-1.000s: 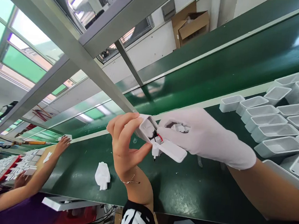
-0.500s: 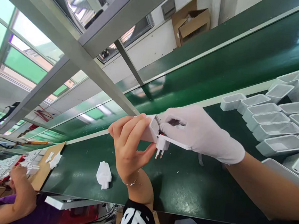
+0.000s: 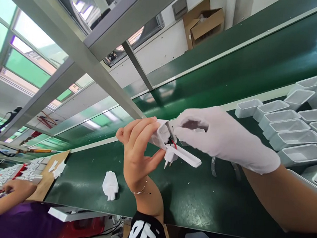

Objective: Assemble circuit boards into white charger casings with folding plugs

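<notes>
My bare left hand (image 3: 139, 150) is wrapped round a white plastic housing (image 3: 161, 132), its open end facing right. Red and dark wires (image 3: 173, 143) show at that opening. Below it hangs a white two-pin plug (image 3: 170, 156), and a flat white cover piece (image 3: 187, 156) sticks out to the lower right. My right hand (image 3: 215, 135), in a white glove, is closed in a pinch at the mouth of the housing, by a thin greyish strip. What lies between its fingertips is hidden.
Rows of translucent white tubs (image 3: 288, 126) stand at the right of the green bench (image 3: 92, 180). A crumpled white glove (image 3: 110, 186) lies left. At far left a co-worker's hand (image 3: 20, 188) is near many small white parts. A metal beam (image 3: 116, 96) slants overhead.
My right hand has shifted up and slightly right, uncovering the flat cover piece and the red wire. The left hand stays round the housing. The co-worker's arm has moved.
</notes>
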Demonstrator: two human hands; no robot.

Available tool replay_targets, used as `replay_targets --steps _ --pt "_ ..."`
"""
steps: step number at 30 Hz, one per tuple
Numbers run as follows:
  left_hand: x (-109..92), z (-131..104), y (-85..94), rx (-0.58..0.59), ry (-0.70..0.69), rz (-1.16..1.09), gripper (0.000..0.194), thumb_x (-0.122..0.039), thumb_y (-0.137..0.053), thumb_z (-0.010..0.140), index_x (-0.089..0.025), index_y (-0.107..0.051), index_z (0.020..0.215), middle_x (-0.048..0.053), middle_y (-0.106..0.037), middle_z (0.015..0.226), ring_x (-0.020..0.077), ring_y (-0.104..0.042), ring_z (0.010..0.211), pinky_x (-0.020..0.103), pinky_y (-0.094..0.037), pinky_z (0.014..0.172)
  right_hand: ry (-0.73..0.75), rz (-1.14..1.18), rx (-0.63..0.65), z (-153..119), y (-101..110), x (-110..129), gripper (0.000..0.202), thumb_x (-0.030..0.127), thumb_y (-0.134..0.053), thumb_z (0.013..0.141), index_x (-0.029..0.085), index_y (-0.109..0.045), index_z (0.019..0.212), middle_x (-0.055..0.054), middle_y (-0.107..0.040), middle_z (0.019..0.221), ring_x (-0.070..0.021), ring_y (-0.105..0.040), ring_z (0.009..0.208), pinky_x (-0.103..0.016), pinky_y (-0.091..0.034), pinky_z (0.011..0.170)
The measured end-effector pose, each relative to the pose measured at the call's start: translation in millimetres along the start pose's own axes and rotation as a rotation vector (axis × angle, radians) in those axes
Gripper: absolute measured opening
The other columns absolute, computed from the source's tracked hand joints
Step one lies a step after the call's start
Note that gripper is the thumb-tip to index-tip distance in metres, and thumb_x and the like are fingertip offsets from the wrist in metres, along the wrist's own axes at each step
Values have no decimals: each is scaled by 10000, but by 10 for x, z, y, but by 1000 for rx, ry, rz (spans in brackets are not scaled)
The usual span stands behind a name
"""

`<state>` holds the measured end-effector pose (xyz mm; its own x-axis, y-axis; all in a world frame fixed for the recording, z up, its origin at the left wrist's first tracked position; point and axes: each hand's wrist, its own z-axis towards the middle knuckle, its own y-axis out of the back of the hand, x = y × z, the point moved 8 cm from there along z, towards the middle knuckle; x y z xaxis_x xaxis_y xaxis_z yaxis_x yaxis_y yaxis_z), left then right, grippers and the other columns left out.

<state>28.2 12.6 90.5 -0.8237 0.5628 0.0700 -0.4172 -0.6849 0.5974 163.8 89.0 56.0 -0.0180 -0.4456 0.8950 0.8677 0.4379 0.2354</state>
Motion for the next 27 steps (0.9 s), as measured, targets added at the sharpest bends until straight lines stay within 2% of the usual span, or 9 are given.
replay_targets --steps 3,6,10,16,20,23,27 --pt "-22 10 11 -19 -10 -2 338 -297 -626 935 -273 -587 1270 74 -712 1171 285 -633 1061 445 -400 891 35 -167 43 -9 -72 -33 243 263 -583 874 186 -589 643 54 -518 568 -74 -400 556 -233 -325 508" --pt "-56 16 14 -21 -20 -27 381 -297 -672 902 -291 -591 1274 69 -706 1180 284 -604 1071 432 -422 894 81 -232 22 -9 -87 -53 241 238 -560 864 181 -568 630 56 -520 571 -72 -382 570 -223 -323 514" --pt "-78 22 -33 33 -17 -38 436 -254 -695 869 -305 -588 1289 53 -716 1186 284 -601 1070 437 -414 911 84 -233 -57 -8 -34 -42 213 178 -557 833 176 -575 621 66 -490 538 -62 -352 553 -211 -306 496" --pt "-38 17 -73 32 -18 -84 395 -256 -665 893 -277 -576 1277 67 -710 1172 276 -613 1064 427 -406 896 84 -93 -112 -7 35 37 181 153 -546 839 180 -592 667 57 -565 594 -62 -446 556 -201 -359 515" --pt "-27 4 -83 22 -22 -99 382 -260 -661 892 -262 -572 1263 69 -712 1166 270 -622 1047 423 -387 891 135 -61 -219 -39 179 128 171 160 -517 870 183 -579 712 36 -620 671 -80 -531 611 -216 -419 585" --pt "-22 7 -70 10 -24 -100 388 -274 -665 895 -268 -565 1270 70 -715 1174 271 -626 1057 423 -389 901 144 -130 -145 -50 162 142 163 169 -514 885 186 -612 756 31 -644 722 -89 -548 656 -224 -426 625" --pt "-29 14 -40 -7 -42 -74 378 -269 -650 906 -264 -565 1274 73 -713 1176 268 -632 1062 417 -394 901 136 -282 30 -57 21 64 230 217 -536 889 189 -547 661 52 -515 600 -84 -390 575 -241 -337 552"
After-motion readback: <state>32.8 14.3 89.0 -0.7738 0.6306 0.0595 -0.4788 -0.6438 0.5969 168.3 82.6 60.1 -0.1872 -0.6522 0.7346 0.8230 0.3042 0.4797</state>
